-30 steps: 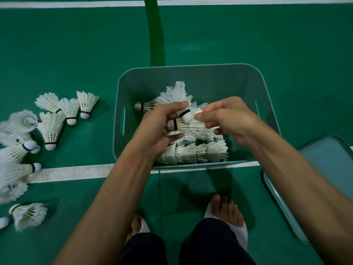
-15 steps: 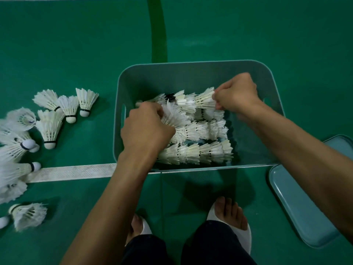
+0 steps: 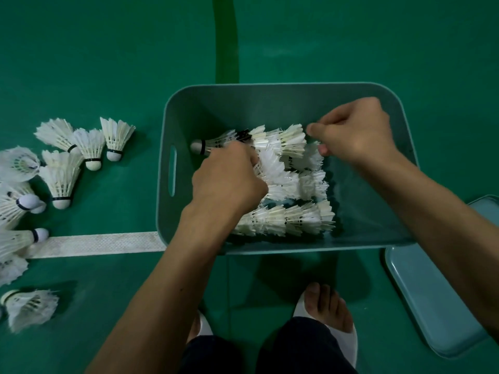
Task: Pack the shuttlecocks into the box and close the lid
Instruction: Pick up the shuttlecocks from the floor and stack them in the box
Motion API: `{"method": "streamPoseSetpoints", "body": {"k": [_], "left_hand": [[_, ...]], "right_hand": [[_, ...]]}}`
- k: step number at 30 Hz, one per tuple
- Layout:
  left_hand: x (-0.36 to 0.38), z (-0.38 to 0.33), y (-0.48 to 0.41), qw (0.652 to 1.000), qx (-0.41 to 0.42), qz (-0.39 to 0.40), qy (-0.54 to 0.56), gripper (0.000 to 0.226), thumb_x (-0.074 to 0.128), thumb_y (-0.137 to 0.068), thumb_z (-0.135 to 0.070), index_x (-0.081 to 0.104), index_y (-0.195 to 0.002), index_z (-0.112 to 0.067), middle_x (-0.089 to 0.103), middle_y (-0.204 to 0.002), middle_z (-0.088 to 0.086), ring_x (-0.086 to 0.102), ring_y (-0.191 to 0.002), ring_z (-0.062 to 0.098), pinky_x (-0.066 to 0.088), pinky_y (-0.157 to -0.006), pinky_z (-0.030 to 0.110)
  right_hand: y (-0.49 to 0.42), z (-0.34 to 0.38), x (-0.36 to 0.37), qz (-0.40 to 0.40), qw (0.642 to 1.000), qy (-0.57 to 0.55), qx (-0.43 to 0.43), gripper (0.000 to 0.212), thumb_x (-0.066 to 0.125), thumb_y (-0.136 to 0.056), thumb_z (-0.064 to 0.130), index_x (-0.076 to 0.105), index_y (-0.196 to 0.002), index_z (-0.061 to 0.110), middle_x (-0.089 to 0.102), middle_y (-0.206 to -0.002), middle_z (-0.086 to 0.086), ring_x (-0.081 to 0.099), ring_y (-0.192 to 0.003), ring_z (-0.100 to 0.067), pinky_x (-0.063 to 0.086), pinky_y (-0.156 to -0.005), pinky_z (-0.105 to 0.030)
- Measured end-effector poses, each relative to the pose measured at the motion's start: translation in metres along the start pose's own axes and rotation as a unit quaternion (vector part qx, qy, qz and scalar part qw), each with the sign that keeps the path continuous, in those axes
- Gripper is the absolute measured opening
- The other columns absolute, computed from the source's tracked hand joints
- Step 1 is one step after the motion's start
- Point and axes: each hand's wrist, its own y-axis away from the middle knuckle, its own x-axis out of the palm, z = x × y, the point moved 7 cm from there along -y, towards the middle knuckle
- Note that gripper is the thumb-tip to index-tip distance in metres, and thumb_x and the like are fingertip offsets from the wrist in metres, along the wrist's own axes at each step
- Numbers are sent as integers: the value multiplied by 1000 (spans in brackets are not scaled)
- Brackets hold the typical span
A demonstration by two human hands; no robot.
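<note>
A teal plastic box (image 3: 270,87) stands open on the green court floor. Inside it lie three rows of nested white shuttlecocks (image 3: 286,220). My left hand (image 3: 229,182) is down in the box, its fingers curled into the feathers at the left of the middle row. My right hand (image 3: 353,133) is at the right end of the far row (image 3: 280,140), thumb and fingers pinched at the last feather skirt. Both sets of fingertips are partly hidden by feathers. The teal lid (image 3: 432,298) lies flat on the floor, right of the box.
Several loose shuttlecocks (image 3: 63,182) lie scattered on the floor left of the box, one apart at the lower left (image 3: 29,309). A white court line (image 3: 102,244) runs under the box's near edge. My feet in white slippers (image 3: 328,319) stand just before the box.
One second ago both hands held a stack of shuttlecocks together above the box. They have since lowered it into the box and moved apart, the right hand to the far right.
</note>
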Motion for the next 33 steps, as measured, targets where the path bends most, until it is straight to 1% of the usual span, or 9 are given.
{"method": "streamPoseSetpoints", "body": {"k": [4, 10, 16, 18, 22, 24, 26, 29, 33], "left_hand": [[7, -6, 2, 999, 21, 6, 46, 29, 86, -73, -25, 58, -76, -20, 64, -80, 8, 66, -85, 34, 55, -70, 38], [13, -20, 16, 994, 52, 3, 94, 35, 90, -69, -36, 69, -96, -30, 69, -91, -5, 69, -87, 22, 59, -79, 39], [15, -7, 22, 1000, 12, -2, 15, 43, 82, -78, -44, 65, -110, -22, 68, -105, 1, 66, -98, 28, 56, -86, 43], [14, -5, 22, 1000, 2, 10, 4, 46, 80, -81, -42, 61, -118, -21, 68, -111, 3, 65, -103, 29, 56, -88, 43], [6, -6, 21, 999, 17, -21, -31, 55, 74, -87, -38, 51, -136, -26, 67, -120, 4, 63, -110, 33, 53, -83, 40], [3, -7, 19, 998, 26, -40, -47, 58, 71, -89, -34, 46, -142, -29, 67, -119, 4, 62, -108, 34, 46, -76, 38], [3, -8, 14, 997, 29, -34, -59, 67, 71, -90, -30, 39, -149, -33, 67, -121, 3, 62, -109, 34, 42, -75, 36], [7, -7, 3, 997, 27, -12, -69, 73, 70, -90, -27, 34, -152, -36, 66, -127, 3, 61, -114, 34, 41, -77, 36], [11, -6, -8, 996, 17, 5, -83, 65, 66, -92, -25, 38, -149, -35, 62, -135, 5, 59, -119, 34, 38, -77, 36]], "right_hand": [[45, 10, 3, 129, 987, -93, -31, 15, 87, -76, 28, 79, -77, 15, 76, -69, -3, 71, -67, -15, 61, -70, -36], [69, 6, 12, 193, 976, -69, -70, 14, 85, -81, 14, 74, -74, 7, 66, -65, -15, 54, -59, -20, 44, -56, -34], [31, -1, -40, -52, 976, 185, -102, 18, 61, -86, 17, 64, -73, 6, 63, -75, -19, 57, -75, -39, 43, -67, -34], [24, 4, -35, -78, 971, 197, -106, 18, 56, -86, 11, 60, -70, 5, 58, -73, -19, 52, -73, -40, 41, -65, -35], [11, 6, -14, -76, 991, 94, -60, 18, 60, -81, 7, 64, -64, 2, 66, -67, -12, 65, -68, -36, 59, -69, -41], [4, -6, 2, -44, 999, 18, 7, 26, 61, -83, 4, 57, -58, 9, 57, -58, -4, 56, -56, -24, 58, -69, -37], [-2, -22, 22, 7, 996, -51, 79, 24, 62, -89, 2, 62, -67, 10, 51, -63, -2, 48, -59, -18, 56, -62, -37], [-7, -37, 39, 65, 969, -166, 170, 10, 62, -98, 6, 68, -102, -1, 64, -90, -8, 57, -71, -17, 50, -58, -29], [-21, -36, 42, 91, 957, -195, 193, 8, 62, -98, 8, 69, -94, 6, 64, -87, -7, 57, -72, -19, 49, -56, -28]]}}
